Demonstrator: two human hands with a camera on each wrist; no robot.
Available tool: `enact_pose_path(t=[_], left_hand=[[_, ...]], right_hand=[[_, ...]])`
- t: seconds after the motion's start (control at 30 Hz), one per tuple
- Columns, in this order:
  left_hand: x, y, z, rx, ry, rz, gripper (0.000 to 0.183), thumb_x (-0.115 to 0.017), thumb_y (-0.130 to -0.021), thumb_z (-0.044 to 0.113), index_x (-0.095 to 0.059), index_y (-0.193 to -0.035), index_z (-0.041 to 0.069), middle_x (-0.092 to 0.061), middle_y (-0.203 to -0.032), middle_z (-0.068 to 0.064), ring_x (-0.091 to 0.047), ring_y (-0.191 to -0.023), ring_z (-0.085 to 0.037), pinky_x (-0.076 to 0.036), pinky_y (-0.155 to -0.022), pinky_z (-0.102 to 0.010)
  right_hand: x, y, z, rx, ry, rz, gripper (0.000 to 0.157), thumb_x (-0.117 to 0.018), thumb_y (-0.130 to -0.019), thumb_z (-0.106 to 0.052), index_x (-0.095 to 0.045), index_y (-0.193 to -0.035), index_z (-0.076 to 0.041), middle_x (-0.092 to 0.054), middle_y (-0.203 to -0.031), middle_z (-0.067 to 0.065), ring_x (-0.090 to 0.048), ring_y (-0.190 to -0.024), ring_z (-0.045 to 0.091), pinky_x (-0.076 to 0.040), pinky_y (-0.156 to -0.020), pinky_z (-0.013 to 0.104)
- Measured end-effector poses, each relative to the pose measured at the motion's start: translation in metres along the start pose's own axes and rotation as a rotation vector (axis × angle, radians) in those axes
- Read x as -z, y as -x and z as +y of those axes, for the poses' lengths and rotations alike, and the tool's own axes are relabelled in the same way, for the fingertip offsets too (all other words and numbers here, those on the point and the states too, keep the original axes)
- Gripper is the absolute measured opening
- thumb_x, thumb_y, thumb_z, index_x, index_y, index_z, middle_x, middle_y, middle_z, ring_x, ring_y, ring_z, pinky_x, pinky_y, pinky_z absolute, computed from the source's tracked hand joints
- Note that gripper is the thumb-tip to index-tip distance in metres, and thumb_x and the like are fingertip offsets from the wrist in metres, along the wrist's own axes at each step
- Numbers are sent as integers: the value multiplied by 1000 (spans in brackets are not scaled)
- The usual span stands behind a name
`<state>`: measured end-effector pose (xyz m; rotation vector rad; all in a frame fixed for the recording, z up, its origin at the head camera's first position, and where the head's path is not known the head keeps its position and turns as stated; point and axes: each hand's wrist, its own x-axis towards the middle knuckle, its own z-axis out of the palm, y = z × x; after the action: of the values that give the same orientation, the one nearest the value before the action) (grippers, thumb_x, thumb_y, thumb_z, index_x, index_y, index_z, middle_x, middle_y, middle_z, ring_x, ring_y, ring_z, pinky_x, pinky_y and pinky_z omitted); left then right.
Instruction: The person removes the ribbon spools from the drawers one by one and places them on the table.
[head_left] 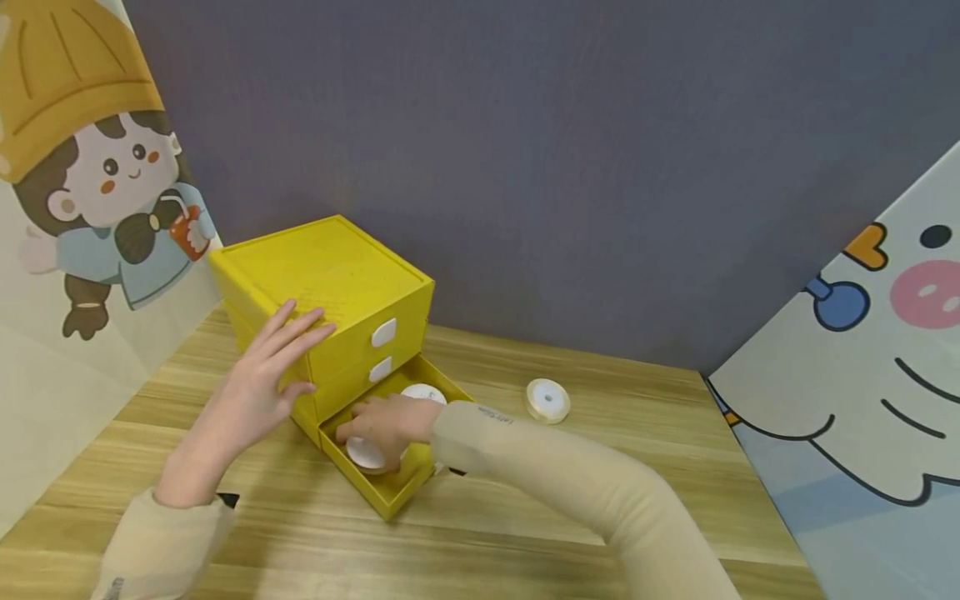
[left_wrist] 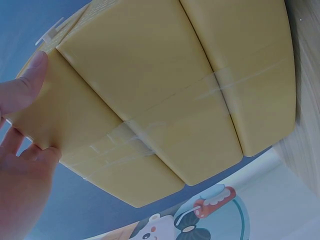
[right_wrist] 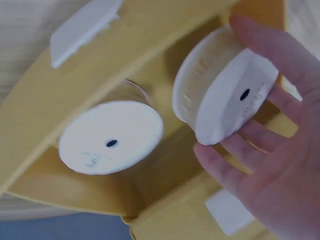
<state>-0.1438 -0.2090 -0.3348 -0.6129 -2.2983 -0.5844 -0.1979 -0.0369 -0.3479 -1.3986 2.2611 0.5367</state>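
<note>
A yellow drawer cabinet stands on the wooden table with its bottom drawer pulled out. Inside this drawer my right hand grips a white-sided ribbon spool wound with cream ribbon, thumb and fingers at its edges. A second spool lies beside it in the drawer, its white face showing. My left hand rests against the cabinet's near corner, fingers extended over the top edge. In the left wrist view, the thumb and fingers touch the cabinet's yellow side.
Another cream ribbon spool lies flat on the table, right of the drawer. The two upper drawers are closed and have white handles. A grey wall stands behind, with cartoon-printed panels at both sides.
</note>
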Motion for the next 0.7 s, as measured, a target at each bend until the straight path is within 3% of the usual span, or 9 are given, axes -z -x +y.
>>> enact_pose_path(t=[0.33, 0.5, 0.7], left_hand=[[1, 0, 1, 5, 10, -13, 85, -81, -57, -15, -54, -135, 8, -49, -144, -15, -28, -146, -31, -48, -92, -55], [0, -1, 0, 5, 13, -15, 85, -81, -57, -15, -54, -134, 8, -49, -144, -15, -27, -146, -30, -48, -92, -56], [0, -1, 1, 7, 10, -7, 86, -81, -56, -16, -54, -134, 8, -50, -143, -15, -28, -146, -31, -48, -91, -55]], right_hand=[[23, 43, 13, 11, -105, 32, 77, -84, -74, -23, -45, -140, -30, -49, -136, -2, -49, -120, 15, -51, -94, 27], [35, 67, 27, -8, -151, 50, 78, -82, -75, -20, -43, -142, -29, -42, -145, 1, -45, -126, 19, -52, -95, 30], [41, 92, 49, -43, -238, 85, 79, -82, -73, -13, -44, -141, -26, -42, -145, 2, -43, -127, 17, -50, -97, 31]])
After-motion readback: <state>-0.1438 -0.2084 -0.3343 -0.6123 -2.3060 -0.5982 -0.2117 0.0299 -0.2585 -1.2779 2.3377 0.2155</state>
